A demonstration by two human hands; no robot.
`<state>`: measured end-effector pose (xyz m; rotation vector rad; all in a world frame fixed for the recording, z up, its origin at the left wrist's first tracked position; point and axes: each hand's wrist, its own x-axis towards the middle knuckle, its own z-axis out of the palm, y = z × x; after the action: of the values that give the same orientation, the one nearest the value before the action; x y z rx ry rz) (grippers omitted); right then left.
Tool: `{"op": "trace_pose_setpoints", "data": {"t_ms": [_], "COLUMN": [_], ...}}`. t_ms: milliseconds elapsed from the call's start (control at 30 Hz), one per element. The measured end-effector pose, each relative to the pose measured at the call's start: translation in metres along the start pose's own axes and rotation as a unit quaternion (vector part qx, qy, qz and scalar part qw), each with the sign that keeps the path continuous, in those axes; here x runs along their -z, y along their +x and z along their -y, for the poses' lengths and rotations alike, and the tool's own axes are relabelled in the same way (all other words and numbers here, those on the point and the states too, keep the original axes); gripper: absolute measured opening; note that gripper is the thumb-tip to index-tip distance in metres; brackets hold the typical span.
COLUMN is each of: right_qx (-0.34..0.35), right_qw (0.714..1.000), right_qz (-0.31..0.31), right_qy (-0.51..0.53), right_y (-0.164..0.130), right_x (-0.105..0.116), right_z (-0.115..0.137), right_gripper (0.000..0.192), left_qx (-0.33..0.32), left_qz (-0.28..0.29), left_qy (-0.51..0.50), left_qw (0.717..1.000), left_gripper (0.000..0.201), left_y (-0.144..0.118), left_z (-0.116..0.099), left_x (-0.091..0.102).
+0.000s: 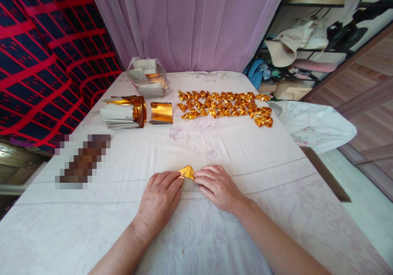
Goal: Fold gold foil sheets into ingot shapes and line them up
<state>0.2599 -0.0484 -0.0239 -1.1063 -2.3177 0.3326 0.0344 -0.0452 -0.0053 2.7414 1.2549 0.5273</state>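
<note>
Pressing down with both hands on a small gold foil piece [187, 171], lying on the white cloth [233, 152] covering the table, near its front edge. Left hand [159, 203] lying palm down just left of the gold foil piece, fingertips bent onto its left corner, pinching it against the cloth. Right hand [216, 186] lying palm down just right of the piece, fingertips touching its right edge, likewise holding it down; only a folded peak of the foil showing between the two hands.

Well beyond the gold foil piece, toward the far edge of the table, lying in loose rows: many folded gold pieces [225, 105]. Farther left than those, beyond and left of the piece in hand: a short stack of gold sheets [161, 112], curling upward, and left of that a larger stack of sheets [123, 113] showing white backs and a curled gold edge. Behind these stacks, at the far edge: a clear plastic bag [149, 78] holding more sheets.

Hanging behind the table, far beyond the piece: a pale lilac curtain [190, 21]. Off to the left of it: a dark fabric with red lines [39, 53]. Off to the right: shelves with clothes [310, 41], a white bag [316, 123] hanging beside the table edge, and wooden flooring [368, 98].
</note>
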Motion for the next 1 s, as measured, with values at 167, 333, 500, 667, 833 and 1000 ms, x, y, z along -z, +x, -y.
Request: {"op": "trace_pose_setpoints", "data": {"t_ms": [167, 333, 500, 667, 833, 1000], "right_qx": [-0.012, -0.036, -0.063, -0.077, -0.078, -0.078], "right_qw": [0.999, 0.999, 0.998, 0.997, 0.997, 0.997], "right_qz": [-0.004, -0.006, -0.017, -0.019, -0.019, -0.020], "right_qy": [0.037, 0.029, 0.026, 0.017, 0.020, 0.020], "right_y": [0.000, 0.003, 0.006, 0.008, 0.008, 0.006], "right_x": [0.001, -0.002, -0.005, -0.007, -0.007, -0.008], "right_z": [-0.004, -0.002, 0.001, 0.004, 0.004, 0.003], "right_gripper": [0.011, 0.010, 0.007, 0.009, 0.010, 0.009], "left_qx": [0.000, 0.005, -0.014, -0.015, -0.029, -0.024], "left_qz": [0.006, -0.004, -0.019, -0.012, 0.006, 0.003], "left_qy": [0.022, 0.020, -0.001, -0.012, 0.022, 0.024], "left_qw": [1.000, 1.000, 1.000, 1.000, 0.999, 0.999], "left_gripper": [0.022, 0.021, 0.024, 0.033, 0.044, 0.037], "left_y": [-0.012, -0.011, -0.011, -0.013, -0.013, -0.014], "left_z": [-0.008, -0.011, -0.012, -0.013, -0.015, -0.014], "left_x": [-0.002, -0.004, -0.011, -0.012, -0.011, -0.013]}}
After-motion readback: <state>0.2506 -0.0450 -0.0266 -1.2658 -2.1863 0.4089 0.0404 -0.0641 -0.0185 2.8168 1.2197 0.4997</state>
